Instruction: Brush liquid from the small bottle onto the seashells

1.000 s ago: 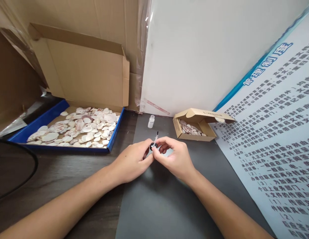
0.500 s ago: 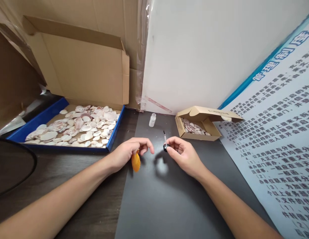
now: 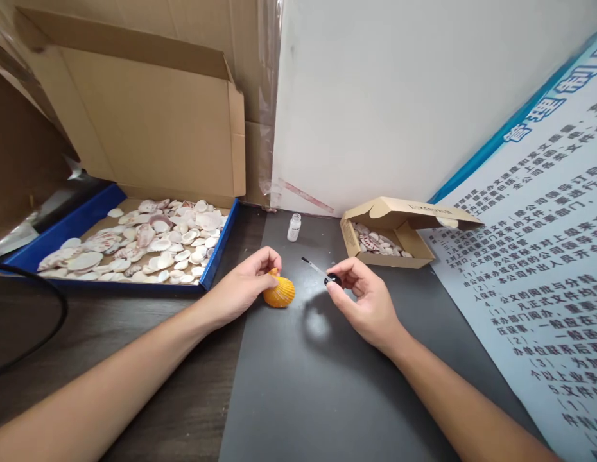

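My left hand [image 3: 243, 287] pinches the hinge end of an orange scallop shell [image 3: 280, 293], which rests on the dark grey mat [image 3: 318, 398]. My right hand [image 3: 363, 295] is closed on the black cap of a small brush [image 3: 322, 272], whose thin stem points left toward the shell. A small open glass bottle [image 3: 293, 227] stands on the mat just beyond both hands.
A blue-rimmed cardboard tray [image 3: 101, 221] holds several white and pink shells at the left, its lid standing open behind. A small cardboard box [image 3: 392, 228] with more shells sits at the right. A printed poster [image 3: 544, 276] leans at the far right. A black cable [image 3: 29, 301] loops at the left.
My hands have come apart from a joined grip. The orange shell came into view in my left hand and now lies on the mat. The brush has tilted leftward.
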Demonstrator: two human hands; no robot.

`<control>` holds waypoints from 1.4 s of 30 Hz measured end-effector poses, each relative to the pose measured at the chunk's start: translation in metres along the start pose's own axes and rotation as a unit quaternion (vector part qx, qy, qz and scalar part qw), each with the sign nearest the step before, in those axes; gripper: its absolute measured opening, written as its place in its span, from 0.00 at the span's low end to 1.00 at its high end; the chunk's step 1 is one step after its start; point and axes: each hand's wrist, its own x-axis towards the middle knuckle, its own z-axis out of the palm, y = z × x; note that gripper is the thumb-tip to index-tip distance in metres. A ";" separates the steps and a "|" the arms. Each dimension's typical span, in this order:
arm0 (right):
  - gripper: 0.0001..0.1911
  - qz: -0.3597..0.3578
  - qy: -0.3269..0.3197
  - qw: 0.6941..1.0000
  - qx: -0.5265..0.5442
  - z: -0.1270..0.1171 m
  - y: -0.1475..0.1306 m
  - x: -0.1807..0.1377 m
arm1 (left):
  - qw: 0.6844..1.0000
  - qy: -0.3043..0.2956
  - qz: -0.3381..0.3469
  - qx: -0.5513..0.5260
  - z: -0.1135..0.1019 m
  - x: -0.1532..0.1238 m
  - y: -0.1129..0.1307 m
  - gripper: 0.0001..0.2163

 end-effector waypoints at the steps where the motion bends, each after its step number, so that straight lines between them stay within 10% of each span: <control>1: 0.05 -0.003 0.004 1.000 -0.005 -0.001 0.001 0.000 | 1.000 0.002 0.008 -0.003 0.000 0.000 0.000 0.07; 17: 0.04 -0.028 0.010 0.999 -0.026 -0.003 0.001 0.003 | 0.994 0.042 0.066 0.077 0.001 0.002 -0.011 0.08; 42: 0.06 -0.013 -0.024 0.999 -0.028 0.002 0.008 0.003 | 0.998 -0.032 -0.045 -0.013 0.000 0.010 -0.014 0.11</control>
